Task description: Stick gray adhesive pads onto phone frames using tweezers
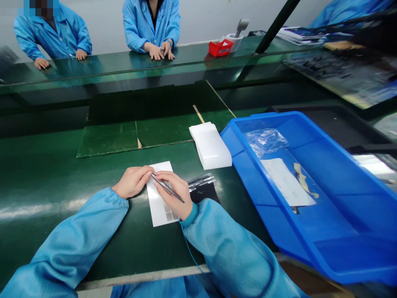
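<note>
A pair of dark tweezers (169, 189) is in my right hand (176, 194), pinched between thumb and fingers with the tip pointing to the far left. My left hand (134, 181) is closed in a pinch right at the tweezer tip; whatever it holds is too small to make out. Both hands are over a white sheet (156, 209) lying on the green table. Several small grey squares (170, 213) show on the sheet, partly covered by my right hand. Just right of that hand lie a black flat piece (206, 192) and a strip of clear film (201, 180).
A folded stack of white sheets (212, 147) lies beyond my hands. On the right, a large blue bin (263, 198) holds clear plastic and paper. Green boards (108, 138) lie further back. Two people in blue coats are across the bench, near a red box (220, 48).
</note>
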A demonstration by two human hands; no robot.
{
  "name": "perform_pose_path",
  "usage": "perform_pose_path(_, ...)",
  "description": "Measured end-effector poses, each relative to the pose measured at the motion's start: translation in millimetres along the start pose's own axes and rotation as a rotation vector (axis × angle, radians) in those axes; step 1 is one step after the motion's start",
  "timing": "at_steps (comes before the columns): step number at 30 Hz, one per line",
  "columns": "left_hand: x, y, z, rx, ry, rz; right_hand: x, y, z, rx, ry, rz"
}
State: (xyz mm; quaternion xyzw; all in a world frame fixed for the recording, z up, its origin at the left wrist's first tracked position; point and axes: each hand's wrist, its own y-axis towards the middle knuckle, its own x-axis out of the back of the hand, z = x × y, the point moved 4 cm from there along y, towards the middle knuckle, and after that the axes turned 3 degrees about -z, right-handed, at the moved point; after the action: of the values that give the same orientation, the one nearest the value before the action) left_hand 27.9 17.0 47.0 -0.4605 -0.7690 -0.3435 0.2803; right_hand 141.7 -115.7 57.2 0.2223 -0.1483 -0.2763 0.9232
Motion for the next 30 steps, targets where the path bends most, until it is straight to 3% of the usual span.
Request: perform_pose_path(30,2.1,-0.3,-1.8,0.007,-0.078,0.043,-1.2,-0.5,2.8,0.049,0.026,0.055)
